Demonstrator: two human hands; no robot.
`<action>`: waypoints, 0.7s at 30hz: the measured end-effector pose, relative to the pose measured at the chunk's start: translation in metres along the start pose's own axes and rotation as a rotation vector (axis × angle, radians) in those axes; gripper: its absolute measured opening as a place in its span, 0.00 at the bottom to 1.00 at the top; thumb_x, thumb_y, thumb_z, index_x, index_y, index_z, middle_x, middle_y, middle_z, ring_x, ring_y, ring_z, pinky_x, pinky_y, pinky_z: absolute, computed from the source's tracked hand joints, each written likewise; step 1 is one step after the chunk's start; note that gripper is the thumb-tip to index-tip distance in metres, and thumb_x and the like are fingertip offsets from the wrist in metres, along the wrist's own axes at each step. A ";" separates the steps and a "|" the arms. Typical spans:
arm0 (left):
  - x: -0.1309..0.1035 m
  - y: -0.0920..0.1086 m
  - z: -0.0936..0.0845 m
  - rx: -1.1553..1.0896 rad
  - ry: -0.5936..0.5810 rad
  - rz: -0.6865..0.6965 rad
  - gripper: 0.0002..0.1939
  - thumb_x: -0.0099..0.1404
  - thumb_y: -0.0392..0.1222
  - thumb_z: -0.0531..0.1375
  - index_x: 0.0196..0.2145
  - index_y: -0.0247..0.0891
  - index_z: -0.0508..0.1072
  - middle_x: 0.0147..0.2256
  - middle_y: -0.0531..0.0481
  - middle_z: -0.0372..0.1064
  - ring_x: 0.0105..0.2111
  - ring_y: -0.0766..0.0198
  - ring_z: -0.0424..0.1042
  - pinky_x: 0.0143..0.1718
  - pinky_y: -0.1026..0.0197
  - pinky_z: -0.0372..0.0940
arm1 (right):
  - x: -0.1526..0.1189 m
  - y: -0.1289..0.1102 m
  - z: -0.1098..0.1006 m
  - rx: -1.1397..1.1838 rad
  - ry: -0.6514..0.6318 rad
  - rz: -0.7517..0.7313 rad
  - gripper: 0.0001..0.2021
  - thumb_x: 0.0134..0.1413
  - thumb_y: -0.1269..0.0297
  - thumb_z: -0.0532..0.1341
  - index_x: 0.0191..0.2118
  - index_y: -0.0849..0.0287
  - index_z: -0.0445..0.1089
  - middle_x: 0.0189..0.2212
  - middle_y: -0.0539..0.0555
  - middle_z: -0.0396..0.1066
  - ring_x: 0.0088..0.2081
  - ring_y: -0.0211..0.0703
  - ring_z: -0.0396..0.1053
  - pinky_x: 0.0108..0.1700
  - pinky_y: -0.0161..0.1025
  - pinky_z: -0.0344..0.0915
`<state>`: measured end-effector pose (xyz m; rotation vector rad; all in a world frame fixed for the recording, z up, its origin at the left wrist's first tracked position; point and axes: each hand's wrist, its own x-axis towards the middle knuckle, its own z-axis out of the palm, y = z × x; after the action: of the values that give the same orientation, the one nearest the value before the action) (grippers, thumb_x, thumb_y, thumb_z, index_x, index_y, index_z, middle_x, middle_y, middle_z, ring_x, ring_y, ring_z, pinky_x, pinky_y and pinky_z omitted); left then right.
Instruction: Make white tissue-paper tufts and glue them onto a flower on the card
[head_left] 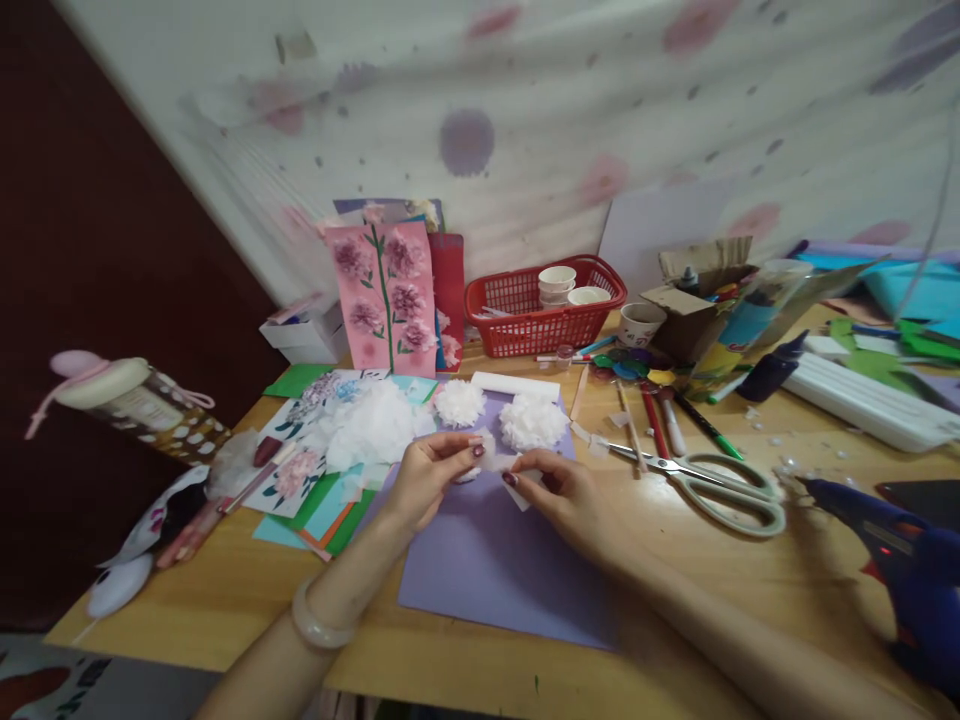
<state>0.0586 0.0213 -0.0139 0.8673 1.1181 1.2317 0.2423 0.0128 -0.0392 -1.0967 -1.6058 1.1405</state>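
Above the purple sheet (pixel 499 585), the left hand (pixel 426 478) pinches a thin, crinkled, half-see-through white paper (pixel 490 450) between thumb and finger. The right hand (pixel 566 490) holds a flatter white scrap (pixel 523 497) in closed fingertips; I cannot tell whether the two join. Two round, ruffled white flowers (pixel 533 421) sit toward the sheet's far edge; a fluffy white heap (pixel 375 420) lies to its left.

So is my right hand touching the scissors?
Apart. The head view shows a stretch of wooden table between the right hand and the scissors.
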 end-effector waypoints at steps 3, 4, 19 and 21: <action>-0.002 0.001 0.001 0.044 -0.016 0.007 0.19 0.36 0.45 0.75 0.27 0.33 0.79 0.27 0.46 0.77 0.25 0.66 0.74 0.29 0.64 0.69 | 0.001 0.002 0.001 0.002 0.012 -0.042 0.08 0.50 0.59 0.62 0.30 0.58 0.75 0.26 0.52 0.72 0.27 0.42 0.65 0.30 0.38 0.59; -0.004 0.000 0.002 0.065 -0.021 0.014 0.20 0.36 0.45 0.75 0.27 0.33 0.79 0.27 0.46 0.77 0.25 0.65 0.75 0.30 0.63 0.70 | 0.001 0.002 0.001 0.005 0.013 -0.056 0.08 0.50 0.59 0.62 0.30 0.58 0.75 0.26 0.52 0.73 0.29 0.43 0.66 0.32 0.38 0.60; 0.018 0.052 -0.057 0.669 0.344 0.624 0.12 0.48 0.38 0.67 0.34 0.39 0.79 0.46 0.44 0.73 0.55 0.50 0.62 0.62 0.48 0.48 | 0.009 -0.001 0.002 0.797 -0.023 0.345 0.11 0.45 0.57 0.64 0.28 0.60 0.78 0.25 0.54 0.73 0.27 0.40 0.70 0.32 0.36 0.70; 0.007 0.042 -0.043 0.735 0.235 0.648 0.08 0.53 0.39 0.65 0.33 0.40 0.79 0.42 0.45 0.75 0.49 0.53 0.69 0.58 0.51 0.56 | 0.010 0.001 0.003 0.833 -0.036 0.359 0.10 0.46 0.59 0.63 0.28 0.60 0.78 0.24 0.54 0.74 0.26 0.39 0.70 0.32 0.36 0.70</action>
<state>0.0060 0.0323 0.0139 1.7758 1.5882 1.4787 0.2368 0.0218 -0.0396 -0.7977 -0.7966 1.8401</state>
